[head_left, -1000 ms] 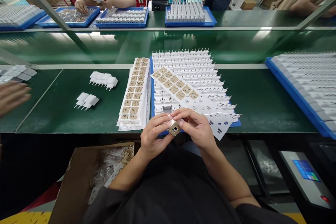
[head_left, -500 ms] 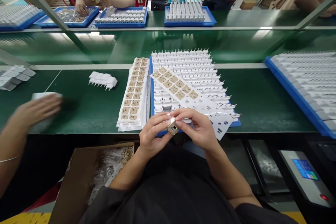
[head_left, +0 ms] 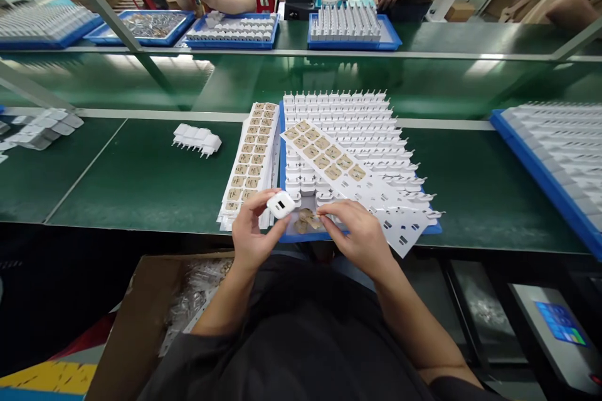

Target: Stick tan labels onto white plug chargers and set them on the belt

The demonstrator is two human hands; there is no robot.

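Observation:
Between the thumb and fingers of my left hand (head_left: 252, 235) is a white charger plug (head_left: 277, 208), its face with a dark port turned up toward me. My right hand (head_left: 361, 237) pinches a tan film piece at the edge of a small heap of tan film pieces (head_left: 303, 223). That heap lies in the front of a blue tray (head_left: 301, 238), where rows of white charger plugs (head_left: 338, 106) stand with pins up. Across the plugs slants a sheet of tan stickers (head_left: 332, 151), partly used. A stack of similar sticker sheets (head_left: 251, 156) lies left of the tray.
A short row of plugs (head_left: 196, 139) lies on the green bench (head_left: 126, 182), with more white parts (head_left: 47, 128) farther left. Another full blue tray (head_left: 555, 182) is at right. Below the bench is a cardboard box (head_left: 136, 313) of plastic scraps. Across the line, people work beside blue trays.
My hands have moved apart. The tan film has come off the plug's face, which is now white, and my right hand is over the tan heap. A neighbour's hand has left the left side.

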